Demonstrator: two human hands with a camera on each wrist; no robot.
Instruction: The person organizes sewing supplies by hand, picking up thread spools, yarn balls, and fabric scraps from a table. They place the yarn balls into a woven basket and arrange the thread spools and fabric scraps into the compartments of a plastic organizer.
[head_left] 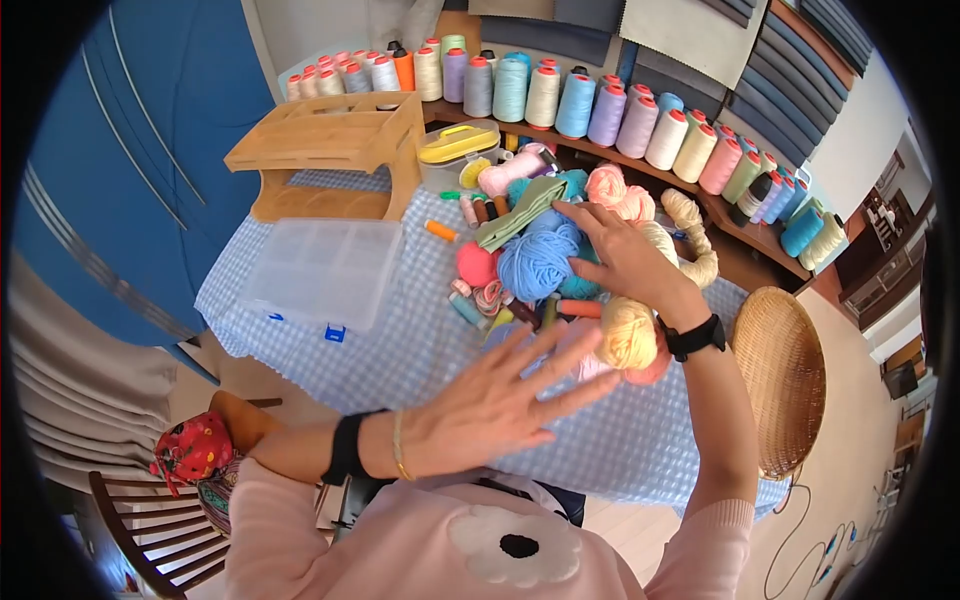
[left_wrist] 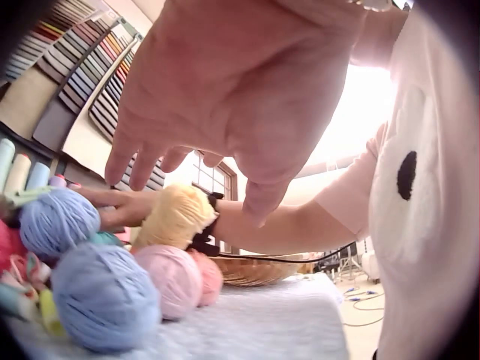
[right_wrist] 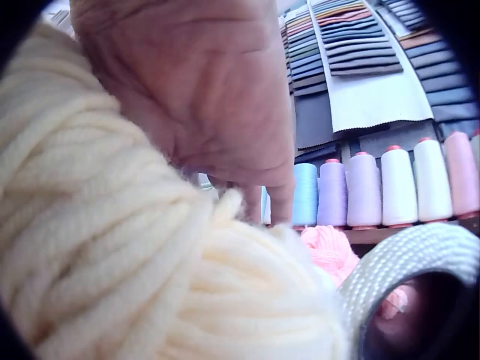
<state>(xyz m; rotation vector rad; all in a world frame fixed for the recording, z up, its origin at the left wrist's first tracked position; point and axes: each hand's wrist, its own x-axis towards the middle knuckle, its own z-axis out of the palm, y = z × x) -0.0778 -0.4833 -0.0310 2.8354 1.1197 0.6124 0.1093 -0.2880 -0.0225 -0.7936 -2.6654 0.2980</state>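
Observation:
My left hand hovers palm down above the near side of the pile, its fingers spread and nothing held. Below it in the left wrist view are a blue yarn ball and a pink one. Farther back, my right hand reaches over the heap with extended fingers. Its fingertips overlap the folded green cloth and the edge of a blue yarn ball. A yellow yarn ball sits near the right wrist. Cream yarn fills much of the right wrist view, partly hiding that hand.
On the checked tablecloth lie a clear plastic box and a wooden rack. Behind the heap stands a yellow-lidded case. Thread cones line a shelf. A wicker basket is at the right edge.

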